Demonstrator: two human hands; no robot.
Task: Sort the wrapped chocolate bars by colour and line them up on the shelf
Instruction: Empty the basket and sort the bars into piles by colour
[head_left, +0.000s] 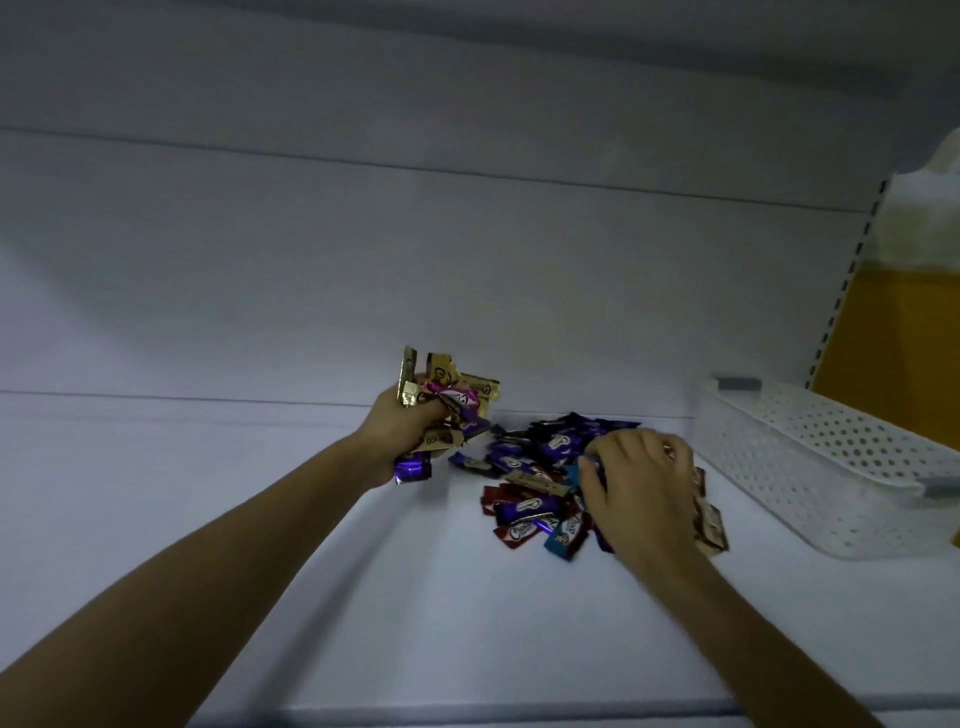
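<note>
A loose pile of wrapped chocolate bars (540, 483) in purple, dark red, blue and gold lies on the white shelf (363, 597). My left hand (402, 431) is raised a little left of the pile and grips a bunch of bars (447, 400), mostly gold with a pink one and some purple. My right hand (641, 488) lies on the right side of the pile, fingers curled over the bars and pinching a blue-wrapped one at the thumb. Part of the pile is hidden under that hand.
A white perforated plastic basket (831, 467) stands on the shelf at the right, close to the pile. Behind it are a slotted shelf upright (852, 280) and a yellow panel (904, 343). The shelf's back wall rises behind the pile.
</note>
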